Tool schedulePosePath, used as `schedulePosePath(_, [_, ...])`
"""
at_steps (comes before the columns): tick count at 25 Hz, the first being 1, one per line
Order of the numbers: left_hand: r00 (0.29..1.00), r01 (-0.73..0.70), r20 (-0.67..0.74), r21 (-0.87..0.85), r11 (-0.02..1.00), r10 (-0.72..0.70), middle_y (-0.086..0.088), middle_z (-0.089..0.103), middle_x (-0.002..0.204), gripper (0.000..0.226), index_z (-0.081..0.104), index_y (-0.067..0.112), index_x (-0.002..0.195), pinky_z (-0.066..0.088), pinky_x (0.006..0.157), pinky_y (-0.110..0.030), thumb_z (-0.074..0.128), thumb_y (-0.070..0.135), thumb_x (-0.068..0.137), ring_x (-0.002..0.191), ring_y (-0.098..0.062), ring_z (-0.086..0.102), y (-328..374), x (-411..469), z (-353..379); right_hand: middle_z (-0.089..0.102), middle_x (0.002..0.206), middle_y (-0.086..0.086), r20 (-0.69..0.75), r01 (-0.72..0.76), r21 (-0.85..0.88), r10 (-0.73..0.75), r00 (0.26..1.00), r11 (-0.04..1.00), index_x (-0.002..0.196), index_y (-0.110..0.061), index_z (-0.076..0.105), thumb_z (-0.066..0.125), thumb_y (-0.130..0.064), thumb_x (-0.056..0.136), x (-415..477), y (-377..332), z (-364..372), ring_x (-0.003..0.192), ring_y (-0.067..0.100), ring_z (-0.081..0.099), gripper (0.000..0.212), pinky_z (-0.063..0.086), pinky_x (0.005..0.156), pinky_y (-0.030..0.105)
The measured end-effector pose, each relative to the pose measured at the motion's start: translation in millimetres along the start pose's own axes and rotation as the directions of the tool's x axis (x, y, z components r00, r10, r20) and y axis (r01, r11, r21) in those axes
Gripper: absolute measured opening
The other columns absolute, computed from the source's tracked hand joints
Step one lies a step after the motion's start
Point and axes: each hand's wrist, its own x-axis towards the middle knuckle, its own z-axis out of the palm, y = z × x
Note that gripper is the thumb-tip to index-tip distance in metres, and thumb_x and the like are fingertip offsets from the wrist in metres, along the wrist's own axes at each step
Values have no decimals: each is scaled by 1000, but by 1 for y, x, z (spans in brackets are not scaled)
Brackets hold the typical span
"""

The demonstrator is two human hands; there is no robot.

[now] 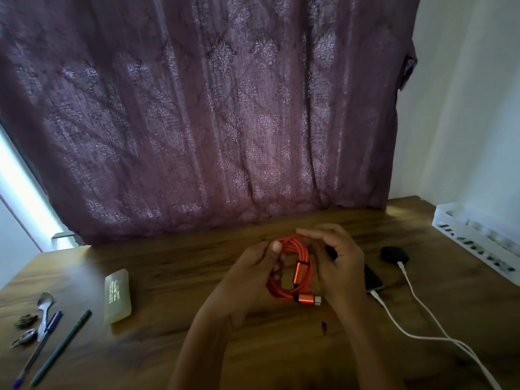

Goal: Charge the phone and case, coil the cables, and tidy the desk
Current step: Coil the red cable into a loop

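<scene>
An orange cable is wound into a coil above the middle of the wooden desk, its two orange metal plugs hanging at the lower right of the loop. My left hand grips the coil's left side, thumb on top. My right hand holds its right side with fingers curled over it. Right of my hands lies a dark phone, partly hidden, with a white cable plugged in. A small black case further right has a second white cable plugged in.
At the left lie a yellowish pouch, a spoon, a blue pen, a dark green pencil and small metal bits. A white slotted tray stands at the right edge. A purple curtain hangs behind the desk.
</scene>
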Motion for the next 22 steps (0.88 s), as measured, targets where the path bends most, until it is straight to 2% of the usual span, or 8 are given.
schedulePosePath(2, [999,-6,-33,-34,999,5,5,42,56,30,50,9,73,34,51,-19,37,22,96,52,-6,40,-5,1,5,62,86,-5,-22,-43,-47,42,999,998,96,-30,68,66,3,79,-1,-1,2,83,3,60,37,43,72,4])
schedulePosePath(4, [999,-19,-52,-45,999,17,-7,49,67,35,55,-1,83,37,58,-23,37,26,97,62,-15,46,-8,-1,8,64,88,-7,96,-179,111,169,981,977,93,-31,69,65,3,80,-4,-5,1,84,-2,63,36,46,72,6])
schedulePosePath(6, [997,-34,-64,-63,997,30,-12,58,74,40,58,-8,92,40,64,-24,36,25,98,70,-20,53,-8,-1,9,69,94,-1,265,-433,294,362,894,852,94,-28,73,60,-11,87,-6,-9,-5,90,4,65,22,53,77,18])
schedulePosePath(8, [991,-43,-127,-67,997,34,6,61,55,35,59,3,80,42,55,-13,33,18,98,56,-1,57,-3,-4,13,72,102,-1,437,-657,368,501,747,658,101,-23,73,54,-38,87,-7,-10,-11,100,15,65,27,52,88,35])
schedulePosePath(10, [978,-68,-196,1,998,66,7,60,51,33,57,7,76,43,52,-16,36,21,97,51,0,55,-4,-3,15,72,105,-2,529,-662,307,455,716,684,105,-24,71,58,-57,78,-9,-12,-15,103,15,65,44,49,90,35])
schedulePosePath(14, [952,-68,-292,110,992,98,-25,66,89,38,59,0,91,50,77,-50,38,31,97,80,-34,62,-18,5,15,75,84,-7,427,-530,223,407,808,818,89,-29,73,68,-17,82,-10,-24,-11,81,2,69,15,49,64,11])
schedulePosePath(19, [912,-26,-383,298,954,145,1,55,66,30,50,10,77,39,53,-17,35,26,98,58,-10,48,-21,3,17,72,82,-4,348,-583,254,490,799,772,103,-23,61,69,-4,80,-13,-27,-3,72,0,68,31,48,55,10])
schedulePosePath(22, [901,-5,-395,404,915,179,3,50,58,30,44,13,71,34,46,-16,35,26,98,48,-5,44,-22,3,16,73,79,-2,404,-678,399,546,734,617,107,-15,57,72,-3,74,-11,-22,-2,74,8,69,39,54,64,21])
